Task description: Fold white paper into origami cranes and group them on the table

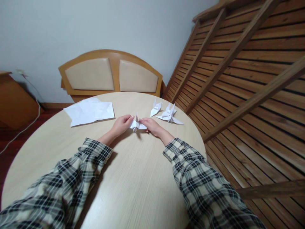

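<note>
**White paper crane pinched by both wings, mid-frame**

So from my end of the head cam, the crane sits around the centre of the frame, a touch left, over the round pale wood bench. Left hand is nearly closed, thumb and fingers pinching the wing on the left. Right hand has the other wing the same way, fingertips partly tucked out of sight. A thin point of paper sticks up between them. There's a shadow right below, but honestly I can't tell whether the crane touches the bench.

Just up and right of the right hand I've got a small folded crane, and right beside it a cluster of folded paper with wings spread; too jumbled for me to count. Left of centre, loose white sheets overlap near the far edge, creases showing.

Both plaid sleeves run in from the bottom corners. Behind the bench I see a padded headboard, and slatted wood fills the right side.
</note>
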A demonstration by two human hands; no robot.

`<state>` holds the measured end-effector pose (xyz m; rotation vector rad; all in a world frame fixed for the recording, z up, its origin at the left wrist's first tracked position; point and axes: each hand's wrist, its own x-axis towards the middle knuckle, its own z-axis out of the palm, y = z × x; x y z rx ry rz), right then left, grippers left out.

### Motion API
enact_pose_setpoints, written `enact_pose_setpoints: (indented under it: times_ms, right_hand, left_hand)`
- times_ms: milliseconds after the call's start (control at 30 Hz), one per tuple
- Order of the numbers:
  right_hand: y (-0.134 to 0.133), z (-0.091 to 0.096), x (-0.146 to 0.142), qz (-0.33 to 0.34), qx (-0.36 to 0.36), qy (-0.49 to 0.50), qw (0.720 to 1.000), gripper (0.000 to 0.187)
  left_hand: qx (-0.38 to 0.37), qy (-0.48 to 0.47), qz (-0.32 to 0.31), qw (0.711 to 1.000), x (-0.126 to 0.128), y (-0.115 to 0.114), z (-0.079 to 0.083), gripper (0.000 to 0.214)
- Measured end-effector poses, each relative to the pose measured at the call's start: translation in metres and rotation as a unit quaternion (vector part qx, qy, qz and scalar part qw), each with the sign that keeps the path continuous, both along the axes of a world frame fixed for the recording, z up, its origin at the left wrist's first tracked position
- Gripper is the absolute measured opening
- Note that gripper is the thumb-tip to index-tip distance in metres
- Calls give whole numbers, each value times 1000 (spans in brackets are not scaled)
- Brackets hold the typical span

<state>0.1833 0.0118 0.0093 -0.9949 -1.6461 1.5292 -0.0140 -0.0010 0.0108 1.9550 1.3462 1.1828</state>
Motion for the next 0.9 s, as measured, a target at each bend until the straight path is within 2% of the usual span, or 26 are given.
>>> enact_pose_setpoints:
  times_ms: [133,267,367,500,600,767,900]
  right_hand:
    - [0,-4,-6,-38,-1,33,999,31]
    - [0,-7,-8,-56,4,52,997,32]
    - [0,-4,-4,-33,-10,36,999,34]
    - [-1,1,2,25,-16,3,1000,34]
    - [-1,2,5,33,-18,9,999,32]
    - [3,-3,8,24,-44,69,996,28]
    - [8,-7,11,-3,-69,112,991,32]
  left_hand:
    - [12,-21,54,998,5,0,-4,35]
    - [-3,-56,54,997,8,2,-6,33]
    - [-9,-57,32,998,6,2,-4,34]
    - [-34,-47,-31,998,1,2,-2,33]
    - [-46,-60,-51,996,-2,4,-4,33]
    - [-53,-118,-19,991,-8,7,-6,32]
    - [-57,-164,15,985,-13,8,-4,33]
